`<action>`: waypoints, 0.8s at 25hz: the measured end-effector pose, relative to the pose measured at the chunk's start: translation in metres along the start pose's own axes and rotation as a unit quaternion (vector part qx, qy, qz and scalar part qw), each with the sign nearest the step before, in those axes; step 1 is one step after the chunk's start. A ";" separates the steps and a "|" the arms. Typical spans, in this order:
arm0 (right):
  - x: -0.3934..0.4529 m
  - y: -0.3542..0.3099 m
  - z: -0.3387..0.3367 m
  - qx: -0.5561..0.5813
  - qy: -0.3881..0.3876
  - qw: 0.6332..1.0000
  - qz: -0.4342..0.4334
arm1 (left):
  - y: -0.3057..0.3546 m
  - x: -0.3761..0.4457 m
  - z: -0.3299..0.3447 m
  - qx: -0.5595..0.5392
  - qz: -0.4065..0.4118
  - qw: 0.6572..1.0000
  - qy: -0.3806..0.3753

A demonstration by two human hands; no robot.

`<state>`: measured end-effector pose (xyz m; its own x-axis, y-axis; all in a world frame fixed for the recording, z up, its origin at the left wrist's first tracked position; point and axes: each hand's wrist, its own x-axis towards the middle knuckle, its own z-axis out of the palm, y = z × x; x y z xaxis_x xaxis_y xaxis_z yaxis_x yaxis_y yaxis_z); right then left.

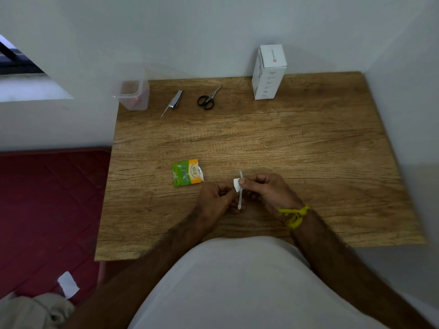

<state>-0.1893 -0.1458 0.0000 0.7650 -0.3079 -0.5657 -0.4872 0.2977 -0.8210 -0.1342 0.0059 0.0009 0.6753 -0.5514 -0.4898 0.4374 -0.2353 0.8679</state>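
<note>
Just below the middle of the frame, over the table (pixel 308 138), the right hand (pixel 266 191) curls its fingers to pinch a thin white strip (pixel 240 200) that stands upright. The left hand (pixel 215 200) pinches a small white square (pixel 236 186) touching the strip. A torn green sachet (pixel 187 173) lies just left; scissors (pixel 207 99), clippers (pixel 173 103), box (pixel 268 72) and tub (pixel 131 93) line the top edge.
</note>
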 end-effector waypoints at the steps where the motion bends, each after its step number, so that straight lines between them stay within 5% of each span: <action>1: 0.000 -0.001 0.001 0.007 0.000 1.000 0.005 | 0.000 0.000 0.000 0.001 0.000 1.000 0.000; 5: 0.006 -0.008 0.006 0.088 0.035 0.995 0.038 | -0.005 0.006 -0.002 0.053 0.028 0.998 0.006; 20: 0.010 -0.006 0.005 0.097 0.038 0.994 0.043 | -0.006 0.009 -0.002 0.061 0.021 0.998 0.010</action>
<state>-0.1768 -0.1460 0.0001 0.6865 -0.3384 -0.6436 -0.4532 0.4930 -0.7427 -0.1293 0.0041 -0.0094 0.7042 -0.5465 -0.4532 0.3334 -0.3091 0.8907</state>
